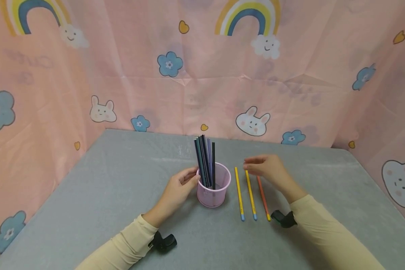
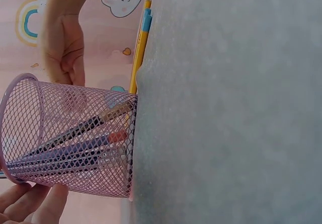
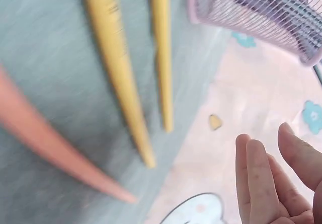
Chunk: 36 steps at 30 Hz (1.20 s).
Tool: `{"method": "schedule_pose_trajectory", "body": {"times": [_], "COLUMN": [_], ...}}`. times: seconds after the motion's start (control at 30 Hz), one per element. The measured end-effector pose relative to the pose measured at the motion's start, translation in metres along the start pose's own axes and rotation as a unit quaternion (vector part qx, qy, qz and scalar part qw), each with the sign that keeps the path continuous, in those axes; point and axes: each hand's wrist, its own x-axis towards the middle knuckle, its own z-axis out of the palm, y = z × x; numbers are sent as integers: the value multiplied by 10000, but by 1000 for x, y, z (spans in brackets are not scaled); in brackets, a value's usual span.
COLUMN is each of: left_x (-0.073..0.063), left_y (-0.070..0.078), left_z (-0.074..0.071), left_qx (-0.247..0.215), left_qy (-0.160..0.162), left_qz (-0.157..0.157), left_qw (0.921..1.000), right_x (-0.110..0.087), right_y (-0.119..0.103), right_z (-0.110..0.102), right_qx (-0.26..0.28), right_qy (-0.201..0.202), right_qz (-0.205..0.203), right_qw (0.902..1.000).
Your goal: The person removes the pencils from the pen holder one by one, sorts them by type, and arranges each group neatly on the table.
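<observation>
A pink mesh pen cup (image 1: 211,198) stands upright on the grey table. My left hand (image 1: 178,188) holds its left side near the rim, and fingertips (image 2: 53,204) show against the mesh in the left wrist view. Dark and purple pencils (image 1: 205,161) lean inside the cup toward its left. To the right lie a yellow pencil (image 1: 239,195), a second yellow pencil (image 1: 251,197) and an orange-red pencil (image 1: 263,197), roughly side by side. My right hand (image 1: 268,168) hovers over their far ends, holding nothing. Its thumb is apart from the straight fingers in the right wrist view.
The grey tabletop (image 1: 121,180) spreads around the cup. A pink patterned cloth (image 1: 202,93) hangs behind it and at both sides. Each wrist wears a black device, the left one (image 1: 163,243) and the right one (image 1: 283,218) both close to the table.
</observation>
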Motion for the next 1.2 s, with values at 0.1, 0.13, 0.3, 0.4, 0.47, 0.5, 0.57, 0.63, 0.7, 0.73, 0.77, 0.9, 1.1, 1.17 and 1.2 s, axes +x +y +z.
{"method": "schedule_pose_trajectory", "body": {"times": [0.1,0.13,0.3,0.4,0.47,0.5,0.57,0.63,0.7,0.73,0.77,0.9,1.1,1.17,1.2], "left_x": [0,1,1,1,1,1,1,1,1,1,1,1,0,0,0], "left_y": [0,0,0,-1,-1,0,0,0,1,1,1,0,1,1,1], "left_z": [-1,-1,-1,-1,0,0,0,0,0,0,0,0,0,1,1], "left_qx": [1,-4,-8,2,3,-5,-10,-31,-39,-45,-55,-60,-34,-44,-56], "left_qy": [13,8,-14,-9,-3,-3,0,-12,-22,-29,-35,-38,-2,0,-3], "left_qz": [-14,-26,-60,-61,-56,-64,-40,-36,-34,-24,-28,-43,-41,-46,-57], "left_qw": [10000,10000,10000,10000,10000,10000,10000,10000,10000,10000,10000,10000,10000,10000,10000], "right_x": [1,1,5,7,8,8,8,8,8,9,9,10,13,13,13], "right_y": [-10,-13,-28,-36,-40,-41,-44,-46,-48,-49,-49,-52,-55,-56,-57], "right_z": [4,6,13,16,18,19,20,21,22,22,22,25,32,34,35], "right_qx": [141,233,557,743,871,934,1061,1149,1223,1246,1265,1352,1329,1347,1365], "right_qy": [-54,-77,-89,-93,-135,-160,-221,-263,-295,-302,-303,-292,-222,-212,-209], "right_qz": [-105,-140,-394,-516,-550,-581,-628,-690,-756,-776,-808,-913,-946,-925,-919], "right_qw": [9998,9996,9976,9959,9946,9938,9921,9906,9892,9887,9882,9862,9864,9863,9861]}}
